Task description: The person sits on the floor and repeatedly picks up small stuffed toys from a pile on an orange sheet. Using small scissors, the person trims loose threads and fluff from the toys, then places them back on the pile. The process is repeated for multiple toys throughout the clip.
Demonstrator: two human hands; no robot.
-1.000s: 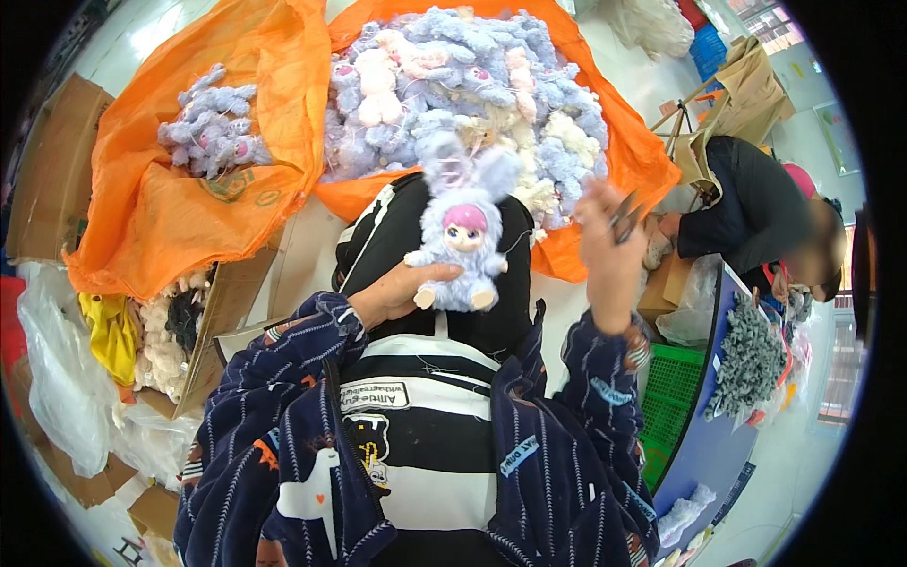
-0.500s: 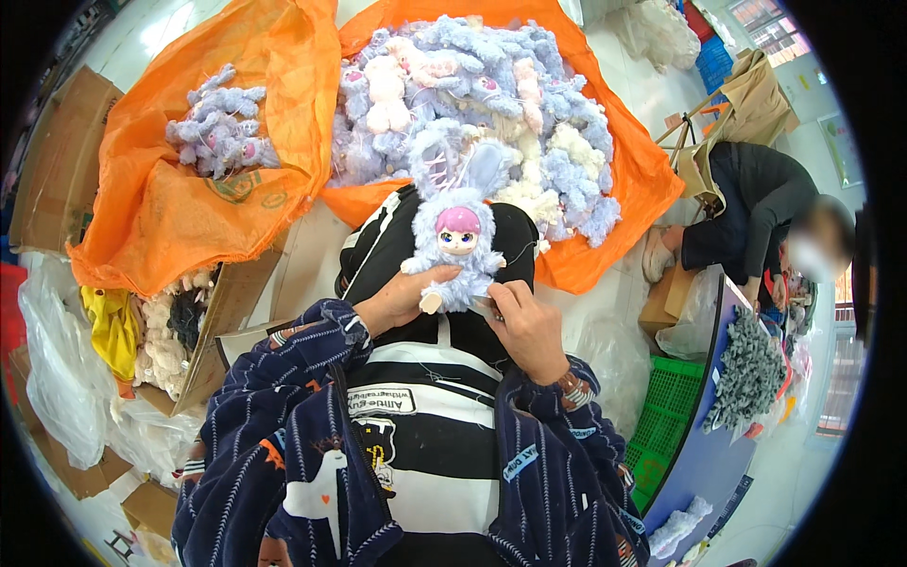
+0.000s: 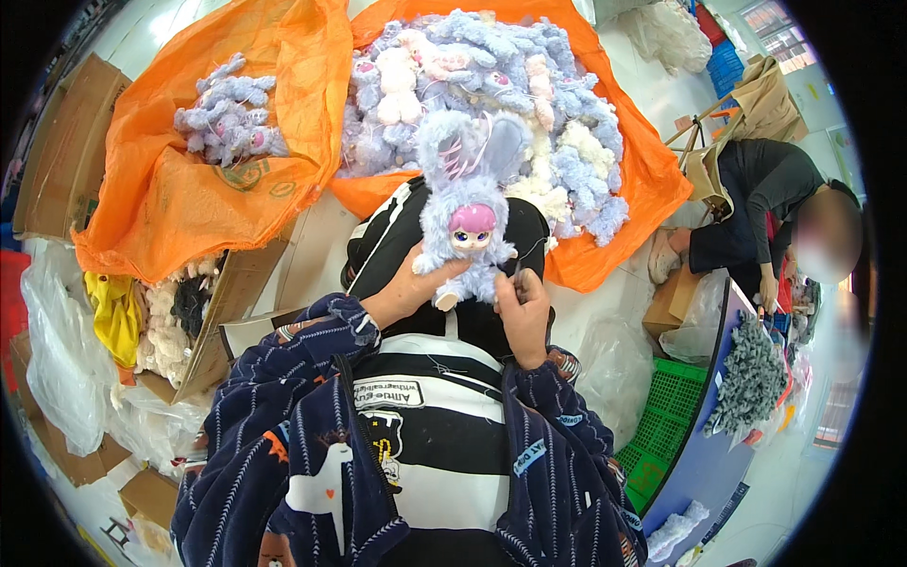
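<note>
A plush bunny doll with pale blue fur, long ears and a pink-fringed plastic face sits upright over my lap. Wrapped round its lower left side is my left hand, with the thumb across its belly. My right hand is beside the doll's foot on the right, thumb and fingers pinched together. Something thin seems to stick up from that pinch, too small to make out. Beyond the doll lies a heap of similar plush dolls, mostly pale blue with some cream and pink ones.
Orange sacking lies under the heap; another orange sack at left holds several blue dolls. A cardboard box of plush stands at left. To the right are a green crate, a blue-topped table and a person bending over.
My right hand has turned more upright and its fingers have closed in beside the doll. My left hand still holds the doll. The whole view has shifted slightly.
</note>
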